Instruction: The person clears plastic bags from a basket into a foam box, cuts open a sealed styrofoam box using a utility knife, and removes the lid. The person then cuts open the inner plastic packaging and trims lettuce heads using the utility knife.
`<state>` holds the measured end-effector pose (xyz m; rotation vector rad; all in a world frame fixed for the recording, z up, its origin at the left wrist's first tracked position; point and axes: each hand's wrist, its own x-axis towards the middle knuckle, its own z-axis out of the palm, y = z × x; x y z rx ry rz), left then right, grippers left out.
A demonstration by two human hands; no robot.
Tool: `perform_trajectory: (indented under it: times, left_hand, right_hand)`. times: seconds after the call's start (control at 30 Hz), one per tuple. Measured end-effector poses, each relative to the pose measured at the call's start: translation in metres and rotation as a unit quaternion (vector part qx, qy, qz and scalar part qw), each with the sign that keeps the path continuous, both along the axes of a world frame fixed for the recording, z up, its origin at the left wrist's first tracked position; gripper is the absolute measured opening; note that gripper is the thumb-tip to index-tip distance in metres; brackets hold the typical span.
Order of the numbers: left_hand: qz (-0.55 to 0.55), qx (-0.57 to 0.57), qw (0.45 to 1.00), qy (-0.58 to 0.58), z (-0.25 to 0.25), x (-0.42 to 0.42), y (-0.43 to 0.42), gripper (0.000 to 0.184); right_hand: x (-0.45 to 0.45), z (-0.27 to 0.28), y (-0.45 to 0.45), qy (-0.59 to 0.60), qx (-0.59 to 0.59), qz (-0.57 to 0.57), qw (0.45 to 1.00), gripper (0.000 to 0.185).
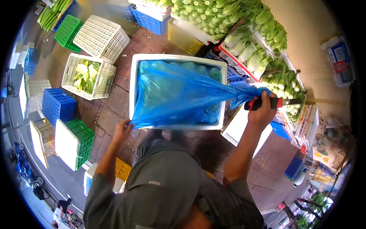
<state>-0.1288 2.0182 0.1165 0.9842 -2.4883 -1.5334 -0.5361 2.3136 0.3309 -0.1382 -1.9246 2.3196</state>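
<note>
A thin blue plastic bag (179,91) is stretched over a white foam box (134,76) in front of me. Pale green rounded shapes show faintly through the film, too blurred to name. My left hand (122,129) pinches the bag's edge at the box's near left corner. Beyond the right side of the box, my right hand (263,110) is closed around a black-and-red-handled tool (253,104), possibly a knife. The same hand grips the bag's gathered, twisted end.
Leafy vegetables (213,15) are piled at the back and right. A white crate (66,72) with loose leaves stands left, near a stacked white crate (101,38), a blue crate (59,105) and a green crate (84,139). A white lid-like panel (244,129) lies under my right arm.
</note>
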Motion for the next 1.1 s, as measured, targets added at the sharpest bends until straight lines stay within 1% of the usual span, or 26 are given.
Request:
perform_trajectory:
  times: [0.03,0.1,0.13,0.2,0.27,0.3,0.33,0.37,0.4,0.47,0.5,0.53,0.57,0.6,0.63,0.67,0.7,0.73,0.77,0.83,0.87,0.93,1.0,1.03,1.07,1.1]
  left_hand:
    - [0.087,-0.021,0.996,0.019,-0.026,0.043,-0.007,0.022]
    - [0.057,-0.133,0.981,-0.13,-0.032,0.094,-0.014,0.024]
    - [0.054,-0.104,0.978,-0.173,-0.031,0.105,-0.004,0.023]
    - [0.044,-0.042,0.964,-0.258,-0.03,0.12,0.017,0.021]
    - [0.012,-0.003,0.96,-0.28,-0.039,0.134,0.025,0.022]
    - [-0.004,0.015,0.957,-0.289,-0.043,0.138,0.025,0.023]
    - [-0.016,0.029,0.959,-0.28,-0.044,0.14,0.024,0.025]
    - [-0.03,0.044,0.961,-0.271,-0.045,0.144,0.021,0.028]
    - [-0.042,0.06,0.962,-0.262,-0.047,0.148,0.018,0.031]
    - [-0.061,0.056,0.97,-0.227,-0.088,0.173,0.004,0.039]
    - [-0.068,0.054,0.974,-0.21,-0.101,0.183,-0.001,0.042]
    - [-0.028,0.032,0.975,-0.216,-0.083,0.17,-0.007,0.044]
    - [0.014,0.011,0.975,-0.221,-0.034,0.129,-0.014,0.046]
    - [0.056,-0.008,0.972,-0.227,0.009,0.091,-0.018,0.048]
    - [0.135,0.013,0.979,-0.153,0.037,0.063,-0.019,0.044]
    - [0.212,0.033,0.974,-0.077,0.058,0.037,-0.017,0.041]
    - [0.216,0.06,0.975,-0.001,0.071,0.012,-0.013,0.039]
    - [0.216,0.085,0.97,0.073,0.076,-0.014,-0.007,0.037]
    - [0.189,0.126,0.97,0.093,0.075,-0.042,0.002,0.034]
    - [0.111,0.163,0.976,0.097,0.063,-0.099,0.014,0.03]
    - [0.056,0.163,0.982,0.078,0.047,-0.122,0.017,0.029]
    - [0.03,0.195,0.976,0.089,0.001,-0.161,0.02,0.033]
    - [0.024,0.037,0.999,-0.019,-0.03,-0.167,0.002,0.04]
    - [0.019,-0.043,0.997,-0.069,-0.049,-0.169,-0.01,0.044]
    - [0.011,-0.196,0.978,-0.063,-0.081,-0.159,-0.026,0.06]
    - [0.024,-0.224,0.965,-0.137,-0.067,-0.159,-0.041,0.071]
  right_hand:
    - [0.001,0.0,-0.008,-0.012,-0.041,0.034,0.999,0.017]
    - [0.008,0.011,-0.03,-0.068,-0.155,0.112,0.979,0.021]
    - [0.017,0.018,-0.045,-0.115,-0.225,0.156,0.955,0.024]
    - [0.029,0.014,-0.077,-0.167,-0.222,0.229,0.933,0.025]
    - [0.05,0.03,-0.125,-0.145,-0.205,0.38,0.89,0.013]
    - [0.064,0.041,-0.147,-0.142,-0.176,0.391,0.892,0.011]
    - [0.076,0.057,-0.162,-0.078,-0.12,0.439,0.887,0.012]
    - [0.084,0.056,-0.177,-0.058,-0.149,0.487,0.858,0.015]
    - [0.093,0.059,-0.193,0.023,-0.157,0.55,0.82,0.019]
    - [0.097,0.048,-0.212,0.173,-0.166,0.565,0.789,0.02]
    - [0.085,0.037,-0.209,0.186,-0.075,0.515,0.833,0.02]
    - [0.069,0.031,-0.198,0.197,0.018,0.459,0.866,0.021]
    - [0.058,0.033,-0.185,0.064,-0.014,0.408,0.911,0.021]
    - [0.043,0.022,-0.166,0.013,0.057,0.36,0.931,0.01]
    - [0.036,-0.009,-0.154,0.064,0.019,0.339,0.938,0.009]
    - [0.034,-0.052,-0.14,-0.005,-0.016,0.37,0.929,0.008]
    - [0.036,-0.089,-0.127,-0.075,-0.051,0.399,0.913,0.008]
    - [0.05,-0.107,-0.122,-0.165,-0.043,0.43,0.886,0.009]
    - [0.069,-0.125,-0.121,-0.255,-0.036,0.455,0.853,0.01]
    - [0.106,-0.188,-0.134,-0.235,-0.023,0.481,0.844,0.015]
    - [0.12,-0.218,-0.135,-0.212,0.014,0.455,0.865,0.017]
    - [0.136,-0.26,-0.137,-0.163,0.09,0.393,0.901,0.021]
    - [0.119,-0.262,-0.102,-0.029,0.272,0.336,0.901,0.023]
    - [0.106,-0.281,-0.077,-0.051,0.303,0.252,0.918,0.023]
    - [0.092,-0.298,-0.047,-0.072,0.334,0.164,0.926,0.024]
    - [0.071,-0.278,-0.016,-0.115,0.434,0.154,0.88,0.026]
